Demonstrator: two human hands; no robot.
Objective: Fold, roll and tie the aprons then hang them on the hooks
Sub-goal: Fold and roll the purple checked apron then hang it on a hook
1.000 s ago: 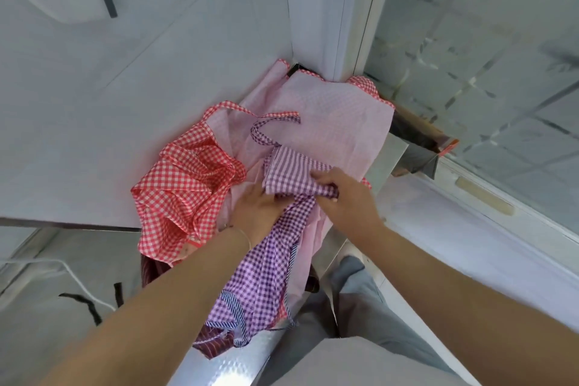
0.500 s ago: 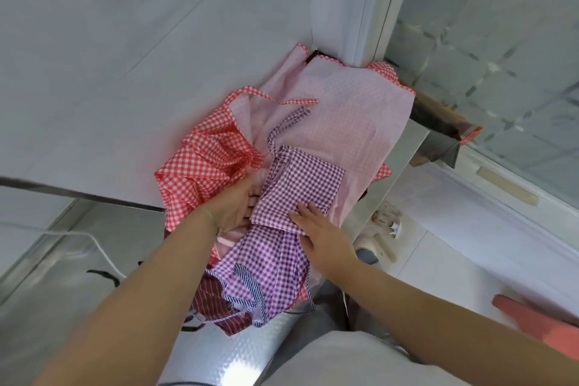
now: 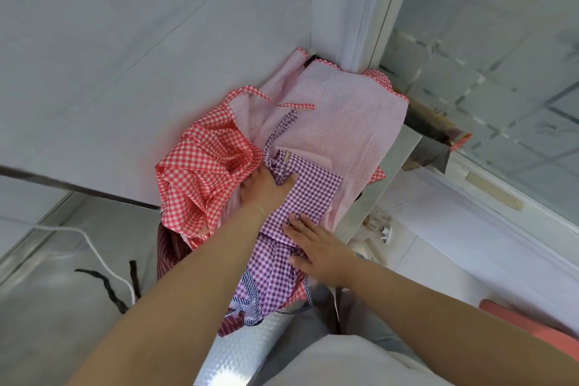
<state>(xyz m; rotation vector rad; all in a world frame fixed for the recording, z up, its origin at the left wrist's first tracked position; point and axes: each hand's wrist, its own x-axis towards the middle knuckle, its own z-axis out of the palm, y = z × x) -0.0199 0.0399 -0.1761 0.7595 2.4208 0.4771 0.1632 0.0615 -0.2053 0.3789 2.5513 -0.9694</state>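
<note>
A purple-and-white gingham cotton apron (image 3: 300, 197) lay on a pale pink checked apron (image 3: 344, 122) spread over the counter (image 3: 244, 351). The left hand (image 3: 266, 188) gripped its bunched upper edge; the right hand (image 3: 316, 247) pressed flat, fingers straight, on its lower part.

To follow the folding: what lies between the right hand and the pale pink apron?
In the head view, the purple checked apron lies under the flat right hand, over the pale pink apron.

— What moved?
— The right hand (image 3: 316, 252) let go of the purple apron (image 3: 300, 197); a second ago it pinched the fold, now it lies flat below it.
— The left hand (image 3: 266, 189)?
— Its fingers now grip the bunched strap.
</note>
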